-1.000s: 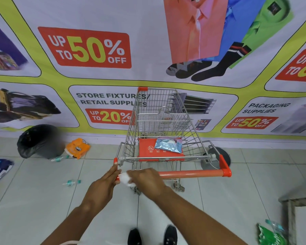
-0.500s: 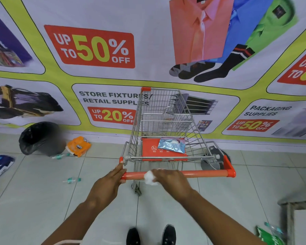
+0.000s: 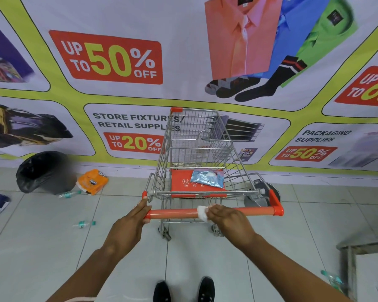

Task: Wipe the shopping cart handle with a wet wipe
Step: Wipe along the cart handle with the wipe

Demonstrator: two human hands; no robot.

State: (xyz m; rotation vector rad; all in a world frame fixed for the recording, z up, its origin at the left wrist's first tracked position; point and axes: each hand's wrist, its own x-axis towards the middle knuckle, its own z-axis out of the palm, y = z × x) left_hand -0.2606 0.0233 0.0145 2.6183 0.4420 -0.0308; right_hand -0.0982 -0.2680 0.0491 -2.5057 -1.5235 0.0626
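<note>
A small wire shopping cart stands in front of me with an orange handle running across its near end. My left hand grips the handle's left end. My right hand presses a white wet wipe against the handle near its middle, fingers wrapped over the bar. A blue wipe packet lies on the orange child-seat flap inside the cart.
A printed sale banner covers the wall right behind the cart. A black bin bag, an orange packet and small bottles lie on the tiled floor at left. A metal table leg stands at right. My shoes are below.
My right hand has slid the wipe rightward along the handle, from the left end to about the middle. My left hand has stayed on the left end.
</note>
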